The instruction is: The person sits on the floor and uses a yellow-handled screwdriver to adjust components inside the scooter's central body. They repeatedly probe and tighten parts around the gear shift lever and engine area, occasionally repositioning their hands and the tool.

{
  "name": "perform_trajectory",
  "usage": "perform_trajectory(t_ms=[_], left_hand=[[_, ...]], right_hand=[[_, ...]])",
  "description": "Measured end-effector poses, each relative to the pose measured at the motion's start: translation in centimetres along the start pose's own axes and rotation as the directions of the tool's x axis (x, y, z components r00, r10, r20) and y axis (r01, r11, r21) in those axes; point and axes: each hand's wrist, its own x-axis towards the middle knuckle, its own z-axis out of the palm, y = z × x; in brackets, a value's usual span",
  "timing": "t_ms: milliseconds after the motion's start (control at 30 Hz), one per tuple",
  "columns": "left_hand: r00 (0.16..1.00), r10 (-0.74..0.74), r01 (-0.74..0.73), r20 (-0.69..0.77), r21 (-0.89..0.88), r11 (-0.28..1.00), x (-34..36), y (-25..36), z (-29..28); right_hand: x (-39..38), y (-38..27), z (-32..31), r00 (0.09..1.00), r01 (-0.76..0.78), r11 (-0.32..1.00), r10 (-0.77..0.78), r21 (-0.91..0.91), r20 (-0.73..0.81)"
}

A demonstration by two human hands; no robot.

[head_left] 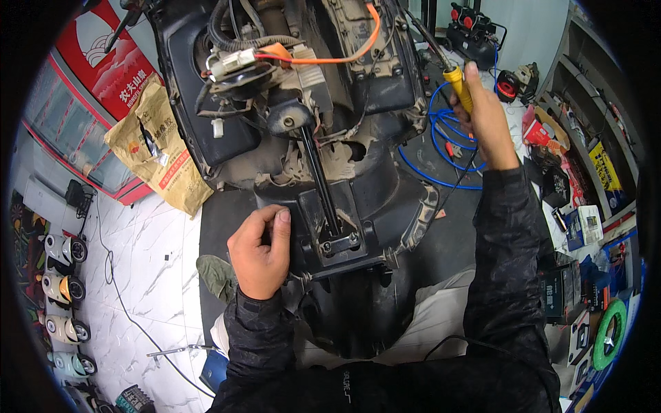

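Observation:
In my right hand is a soldering iron with a yellow handle and a long metal barrel pointing up and to the left; a thin dark cord runs down below the hand. My left hand is closed, thumb near the curled forefinger, at the left edge of a black plastic panel. Whether anything sits in those fingers is hidden. Before me stands a dusty, partly stripped scooter body. Near its top are a white connector and an orange wire. A black rod slants down its middle.
A torn tan paper bag leans at the left by a red-framed glass cabinet. Blue hose coils beyond the right side, near an air compressor. Cluttered shelves line the right. Small toy-like scooters stand far left.

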Motion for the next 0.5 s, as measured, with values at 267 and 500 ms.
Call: perform_trajectory(t_ms=[267, 500], left_hand=[[1.000, 0.003, -0.002, 0.006, -0.050, 0.999, -0.1, -0.1, 0.0], [1.000, 0.027, -0.027, 0.000, -0.091, 0.995, -0.5, -0.6, -0.5]], right_hand=[[-3.9, 1.1, 1.9, 0.998, 0.065, 0.997, -0.065, -0.031, -0.008], [-6.3, 2.9, 4.0, 0.980, 0.196, 0.950, -0.195, -0.243, 0.029]])
